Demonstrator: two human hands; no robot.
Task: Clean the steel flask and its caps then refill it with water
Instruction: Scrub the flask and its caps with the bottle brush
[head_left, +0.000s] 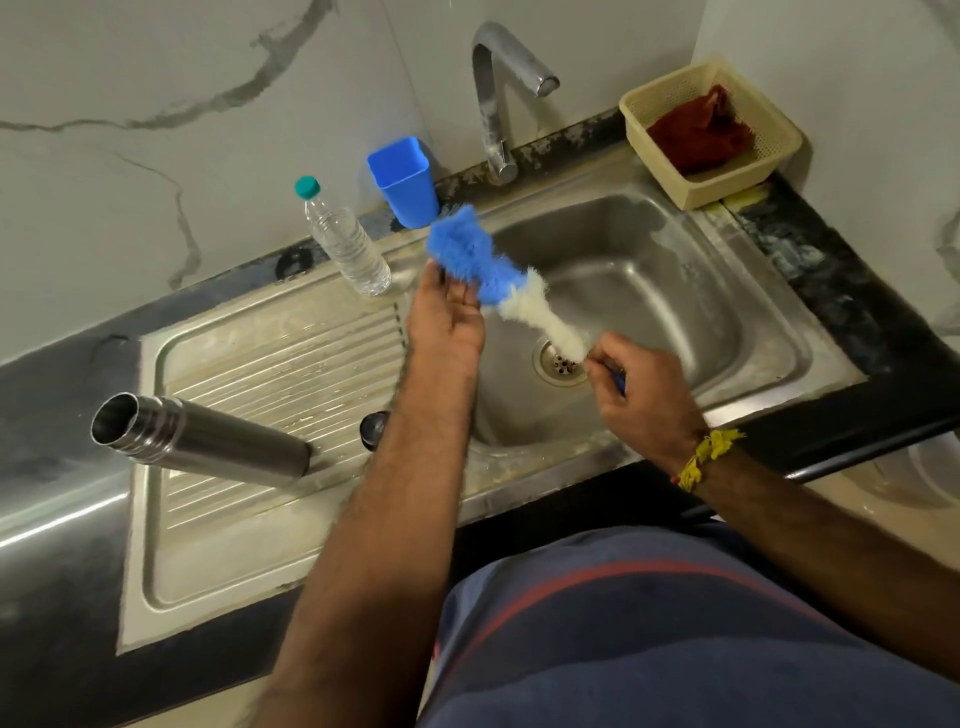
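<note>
Overhead, head view: everything below is placed relative to the sink basin (649, 291).
Right hand (641, 387): over the basin's near edge, just right of the drain; its fingers (602, 358) are curled tight round the blue handle end of the bottle brush (498, 283).
Bottle brush: slants up and left across the basin, white bristles nearest the grip, blue bristles at the far tip over the basin's left rim.
Left hand (447, 317): at the basin's left rim, palm up, fingers nearly straight and loose, touching the underside of the blue bristles without closing on them.
Steel flask (208, 441): well left of the basin, lying on its side on the ribbed drainboard (270, 364), uncapped, open mouth pointing left.
Black cap (374, 428): just left of the basin's near-left corner, partly hidden by the left forearm.
Plastic water bottle (348, 244): upright beyond the basin's left rim, teal cap on.
Blue cup (405, 182): behind the basin's far-left corner, against the wall.
Tap (501, 98): behind the basin, spout out over it; no water visible.
Cream basket (774, 124): on the desk (831, 280) at the basin's far-right corner, a red cloth (701, 132) inside.
Yellow thread (704, 457): tied round the right wrist, in front of the basin.
</note>
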